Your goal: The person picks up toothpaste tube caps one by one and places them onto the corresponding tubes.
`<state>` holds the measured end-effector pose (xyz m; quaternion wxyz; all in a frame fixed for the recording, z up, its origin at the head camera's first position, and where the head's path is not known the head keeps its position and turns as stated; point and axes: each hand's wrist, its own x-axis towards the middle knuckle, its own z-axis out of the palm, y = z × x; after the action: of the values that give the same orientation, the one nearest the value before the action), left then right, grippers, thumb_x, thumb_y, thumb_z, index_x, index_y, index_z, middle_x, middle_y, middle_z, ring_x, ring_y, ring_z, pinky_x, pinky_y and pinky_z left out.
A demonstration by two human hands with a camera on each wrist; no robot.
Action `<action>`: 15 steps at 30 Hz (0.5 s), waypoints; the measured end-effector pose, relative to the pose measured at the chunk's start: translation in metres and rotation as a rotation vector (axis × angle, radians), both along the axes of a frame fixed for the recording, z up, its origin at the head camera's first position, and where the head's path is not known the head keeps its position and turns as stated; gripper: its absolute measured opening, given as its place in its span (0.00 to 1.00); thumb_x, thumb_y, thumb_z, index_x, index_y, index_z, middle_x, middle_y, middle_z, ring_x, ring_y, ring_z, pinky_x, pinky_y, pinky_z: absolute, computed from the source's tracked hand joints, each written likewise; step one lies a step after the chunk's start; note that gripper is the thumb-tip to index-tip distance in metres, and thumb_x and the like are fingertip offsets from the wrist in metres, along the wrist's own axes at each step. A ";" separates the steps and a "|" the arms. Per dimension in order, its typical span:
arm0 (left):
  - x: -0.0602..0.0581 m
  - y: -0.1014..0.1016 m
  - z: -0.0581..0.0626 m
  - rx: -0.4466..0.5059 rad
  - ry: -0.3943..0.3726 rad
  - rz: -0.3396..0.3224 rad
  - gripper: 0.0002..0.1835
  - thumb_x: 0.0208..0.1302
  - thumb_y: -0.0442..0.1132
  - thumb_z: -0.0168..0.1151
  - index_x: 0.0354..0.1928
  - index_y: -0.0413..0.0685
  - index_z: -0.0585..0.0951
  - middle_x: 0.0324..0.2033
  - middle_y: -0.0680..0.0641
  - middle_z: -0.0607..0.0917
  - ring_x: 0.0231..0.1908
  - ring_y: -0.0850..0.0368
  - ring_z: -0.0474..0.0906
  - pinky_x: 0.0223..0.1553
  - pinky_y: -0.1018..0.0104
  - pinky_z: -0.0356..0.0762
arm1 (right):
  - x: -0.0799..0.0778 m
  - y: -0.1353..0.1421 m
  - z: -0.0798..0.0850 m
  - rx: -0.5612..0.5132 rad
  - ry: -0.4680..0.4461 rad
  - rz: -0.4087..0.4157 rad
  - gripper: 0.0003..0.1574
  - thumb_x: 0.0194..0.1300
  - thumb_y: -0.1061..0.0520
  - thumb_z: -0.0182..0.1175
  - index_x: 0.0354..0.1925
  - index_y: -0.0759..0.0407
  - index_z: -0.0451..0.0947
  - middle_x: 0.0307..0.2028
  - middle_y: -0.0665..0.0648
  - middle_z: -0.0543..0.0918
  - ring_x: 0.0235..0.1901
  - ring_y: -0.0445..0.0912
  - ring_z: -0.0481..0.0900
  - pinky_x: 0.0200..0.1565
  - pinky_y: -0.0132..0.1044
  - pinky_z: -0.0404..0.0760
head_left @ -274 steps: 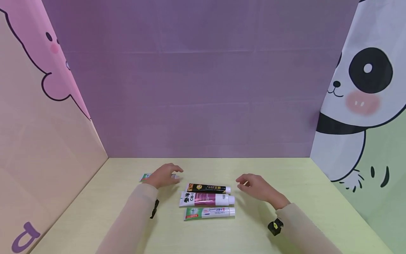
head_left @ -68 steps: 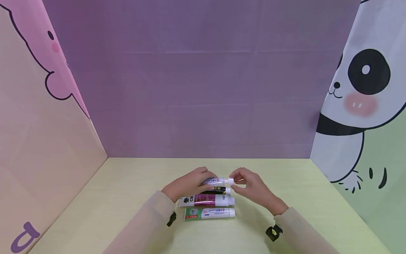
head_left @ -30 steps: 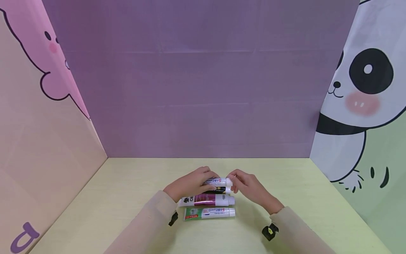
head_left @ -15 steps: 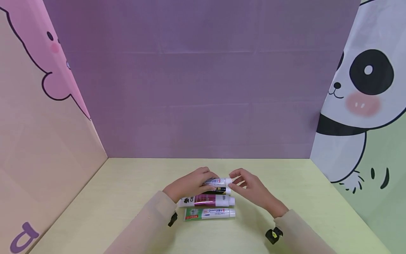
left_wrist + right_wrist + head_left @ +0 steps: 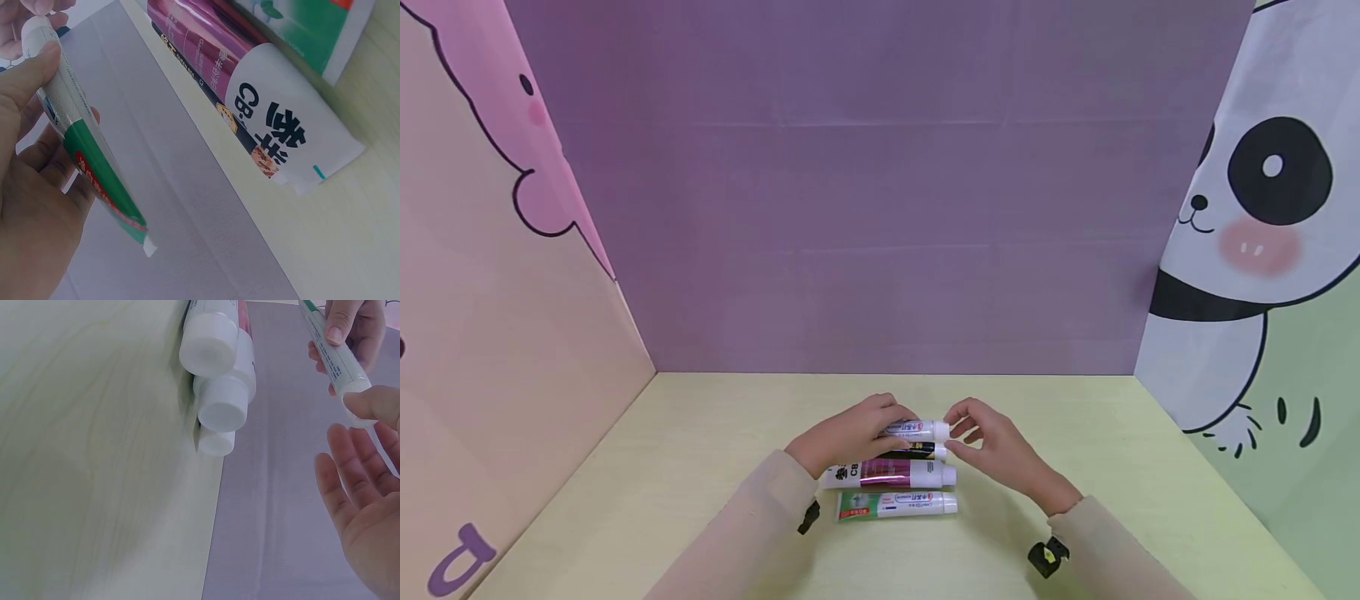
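Observation:
My left hand (image 5: 853, 433) grips a white and green toothpaste tube (image 5: 94, 156) by its body, thumb on one side and fingers on the other. It is raised off the table, its flat end pointing down in the left wrist view. At its white cap (image 5: 356, 394) is my right hand (image 5: 1000, 446), the thumb overlapping the cap and the other fingers spread and loosely bent below. Nearer me lie a black tube (image 5: 925, 451), partly hidden by my left hand, a white and magenta tube (image 5: 887, 473) and another green and white tube (image 5: 895, 504), caps all to the right.
The pale wooden table (image 5: 700, 467) ends at a purple back wall (image 5: 880, 208). On the left stands a wall with a pink cartoon (image 5: 542, 196), on the right one with a panda (image 5: 1277, 171). Black straps (image 5: 1048, 556) sit at both wrists.
My left hand took the far-left tube and brought it behind the row. The cap, apart from the tube 2.3 seconds ago, is now against its mouth; the right fingers shifted around it.

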<state>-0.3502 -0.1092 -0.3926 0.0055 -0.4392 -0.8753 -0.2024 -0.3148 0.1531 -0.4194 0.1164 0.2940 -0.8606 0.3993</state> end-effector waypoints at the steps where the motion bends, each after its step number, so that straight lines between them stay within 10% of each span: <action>1: 0.000 0.000 0.000 -0.001 0.001 0.000 0.20 0.71 0.46 0.64 0.61 0.49 0.79 0.48 0.53 0.77 0.46 0.61 0.71 0.51 0.67 0.76 | 0.000 0.000 0.000 0.003 -0.004 -0.003 0.18 0.64 0.62 0.69 0.50 0.55 0.74 0.45 0.50 0.80 0.43 0.51 0.82 0.45 0.41 0.82; 15: -0.002 -0.001 -0.002 -0.005 0.003 0.006 0.20 0.71 0.45 0.64 0.61 0.49 0.79 0.47 0.53 0.76 0.45 0.61 0.71 0.51 0.67 0.76 | 0.000 0.001 0.001 0.030 -0.108 -0.031 0.12 0.70 0.51 0.65 0.48 0.54 0.78 0.36 0.46 0.82 0.36 0.42 0.78 0.38 0.34 0.79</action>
<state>-0.3517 -0.1097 -0.3944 0.0062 -0.4369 -0.8771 -0.1996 -0.3144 0.1541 -0.4184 0.0716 0.2604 -0.8760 0.3995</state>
